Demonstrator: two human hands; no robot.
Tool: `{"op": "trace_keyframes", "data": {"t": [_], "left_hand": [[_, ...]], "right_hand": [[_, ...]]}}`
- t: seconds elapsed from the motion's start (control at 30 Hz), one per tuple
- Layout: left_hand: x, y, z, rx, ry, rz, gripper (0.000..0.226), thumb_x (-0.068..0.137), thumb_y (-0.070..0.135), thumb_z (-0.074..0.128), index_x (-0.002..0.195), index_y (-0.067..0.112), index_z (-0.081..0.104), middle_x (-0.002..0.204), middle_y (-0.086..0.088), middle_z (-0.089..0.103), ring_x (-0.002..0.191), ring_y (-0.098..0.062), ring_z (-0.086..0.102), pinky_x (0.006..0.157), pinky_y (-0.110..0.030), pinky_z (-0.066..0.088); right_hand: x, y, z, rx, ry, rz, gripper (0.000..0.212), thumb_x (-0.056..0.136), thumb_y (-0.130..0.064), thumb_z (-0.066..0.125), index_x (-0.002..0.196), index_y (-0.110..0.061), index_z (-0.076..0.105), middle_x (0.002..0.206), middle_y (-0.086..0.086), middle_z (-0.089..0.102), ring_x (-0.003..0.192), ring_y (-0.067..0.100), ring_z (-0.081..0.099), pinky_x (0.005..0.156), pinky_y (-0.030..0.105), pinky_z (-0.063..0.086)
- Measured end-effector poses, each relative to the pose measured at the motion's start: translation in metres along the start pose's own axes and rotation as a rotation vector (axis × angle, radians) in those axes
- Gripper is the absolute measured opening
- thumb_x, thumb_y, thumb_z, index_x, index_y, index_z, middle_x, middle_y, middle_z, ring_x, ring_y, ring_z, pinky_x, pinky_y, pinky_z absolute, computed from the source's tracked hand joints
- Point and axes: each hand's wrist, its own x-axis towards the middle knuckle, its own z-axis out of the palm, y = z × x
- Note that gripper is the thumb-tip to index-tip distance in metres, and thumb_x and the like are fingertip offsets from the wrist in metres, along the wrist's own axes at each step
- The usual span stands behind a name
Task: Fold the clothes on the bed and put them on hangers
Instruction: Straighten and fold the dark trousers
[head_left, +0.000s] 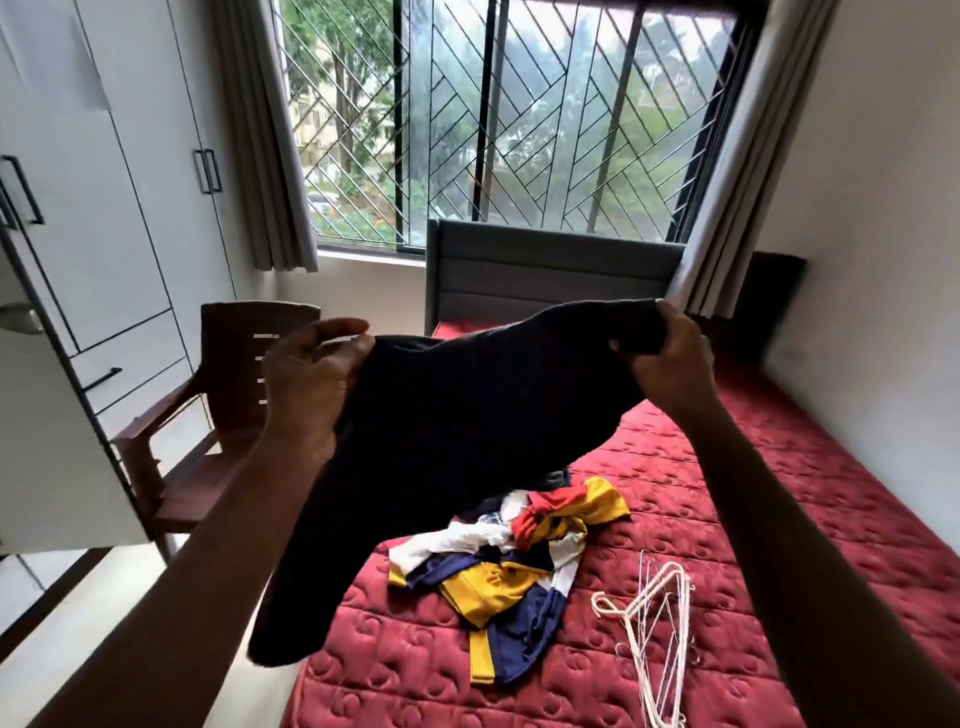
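A dark navy garment (457, 431) hangs in the air above the bed, held up by both hands. My right hand (670, 358) grips its upper right edge, fingers curled over the cloth. My left hand (311, 374) holds the upper left edge, thumb against the fabric and fingers partly spread. The garment's lower part droops down to the left. Under it, a heap of clothes (509, 561) in white, yellow, navy and red lies on the red quilted bed (753, 519). Several white hangers (654, 623) lie on the bed to the right of the heap.
A brown plastic chair (208, 426) stands left of the bed. White wardrobes (104, 208) with black handles line the left wall. Behind the grey headboard (545, 270) is a barred window (509, 114) with grey curtains. A white wall runs along the right.
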Motion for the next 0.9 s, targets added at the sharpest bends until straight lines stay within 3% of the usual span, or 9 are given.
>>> {"op": "trace_keyframes", "data": {"t": [0.1, 0.17, 0.23, 0.37, 0.47, 0.57, 0.73, 0.83, 0.9], "left_hand": [[-0.008, 0.000, 0.013, 0.073, 0.017, 0.145, 0.021, 0.094, 0.011, 0.074, 0.115, 0.013, 0.076, 0.114, -0.010, 0.076, 0.104, -0.019, 0.072, 0.096, -0.035, 0.058], [-0.012, -0.009, 0.019, 0.203, -0.187, -0.080, 0.030, 0.097, 0.022, 0.074, 0.126, 0.024, 0.070, 0.120, -0.004, 0.076, 0.103, -0.019, 0.074, 0.091, -0.040, 0.061], [-0.014, -0.018, 0.015, 0.213, -0.337, -0.265, 0.035, 0.097, 0.017, 0.074, 0.130, 0.027, 0.068, 0.115, -0.013, 0.077, 0.094, -0.025, 0.077, 0.083, -0.043, 0.063], [-0.027, -0.030, 0.013, 0.108, -0.081, -0.050, 0.018, 0.095, 0.009, 0.075, 0.106, 0.022, 0.079, 0.100, -0.015, 0.079, 0.094, -0.032, 0.077, 0.082, -0.039, 0.063], [-0.041, -0.040, 0.022, 0.176, -0.110, 0.099, 0.018, 0.097, 0.009, 0.072, 0.104, 0.022, 0.080, 0.099, 0.000, 0.080, 0.094, -0.013, 0.077, 0.086, -0.023, 0.060], [-0.044, -0.052, 0.025, 0.336, -0.357, 0.025, 0.039, 0.090, -0.005, 0.075, 0.119, 0.021, 0.077, 0.108, 0.006, 0.080, 0.107, -0.016, 0.076, 0.093, -0.022, 0.058], [-0.051, -0.049, 0.025, 0.417, -0.429, 0.077, 0.080, 0.080, -0.024, 0.062, 0.143, 0.025, 0.064, 0.122, 0.007, 0.074, 0.101, -0.010, 0.074, 0.082, -0.025, 0.062], [-0.060, -0.047, 0.040, 0.217, -0.411, -0.084, 0.059, 0.088, -0.014, 0.067, 0.138, 0.017, 0.067, 0.116, 0.000, 0.077, 0.097, -0.012, 0.075, 0.076, -0.022, 0.061], [-0.062, -0.052, 0.045, 0.238, -0.377, -0.096, 0.041, 0.091, 0.001, 0.075, 0.129, 0.016, 0.073, 0.113, 0.000, 0.079, 0.105, -0.017, 0.076, 0.086, -0.026, 0.061]], "right_hand": [[-0.003, 0.007, 0.001, 0.088, -0.054, 0.000, 0.050, 0.067, -0.050, 0.078, 0.112, -0.036, 0.062, 0.102, -0.010, 0.077, 0.100, 0.018, 0.074, 0.089, 0.049, 0.059], [-0.008, 0.005, 0.004, 0.117, -0.012, 0.003, 0.046, 0.073, -0.040, 0.080, 0.114, -0.031, 0.063, 0.102, -0.008, 0.076, 0.099, 0.018, 0.073, 0.089, 0.047, 0.059], [-0.012, 0.002, 0.002, 0.084, 0.012, 0.007, 0.039, 0.079, -0.029, 0.079, 0.113, -0.028, 0.060, 0.100, -0.004, 0.075, 0.098, 0.023, 0.072, 0.088, 0.046, 0.058], [-0.009, 0.004, -0.008, -0.036, 0.030, -0.015, 0.039, 0.083, -0.030, 0.078, 0.114, -0.031, 0.055, 0.102, 0.001, 0.076, 0.104, 0.031, 0.070, 0.096, 0.046, 0.052], [-0.008, 0.002, -0.010, -0.086, 0.025, -0.015, 0.036, 0.086, -0.029, 0.075, 0.116, -0.024, 0.056, 0.104, 0.005, 0.075, 0.110, 0.035, 0.067, 0.098, 0.043, 0.048], [-0.008, 0.008, -0.016, -0.090, 0.034, 0.015, 0.034, 0.086, -0.028, 0.073, 0.115, -0.025, 0.054, 0.101, 0.002, 0.072, 0.109, 0.034, 0.067, 0.095, 0.041, 0.046], [-0.006, 0.023, -0.032, -0.055, 0.068, 0.087, 0.035, 0.085, -0.025, 0.073, 0.115, -0.023, 0.055, 0.094, -0.006, 0.063, 0.110, 0.033, 0.066, 0.094, 0.041, 0.044], [-0.005, 0.027, -0.041, -0.013, 0.066, 0.093, 0.039, 0.084, -0.026, 0.074, 0.119, -0.022, 0.057, 0.097, -0.007, 0.064, 0.110, 0.031, 0.066, 0.097, 0.041, 0.048], [-0.002, 0.028, -0.045, -0.023, 0.061, 0.062, 0.041, 0.082, -0.026, 0.074, 0.119, -0.025, 0.057, 0.103, -0.004, 0.070, 0.112, 0.031, 0.066, 0.102, 0.044, 0.046]]}}
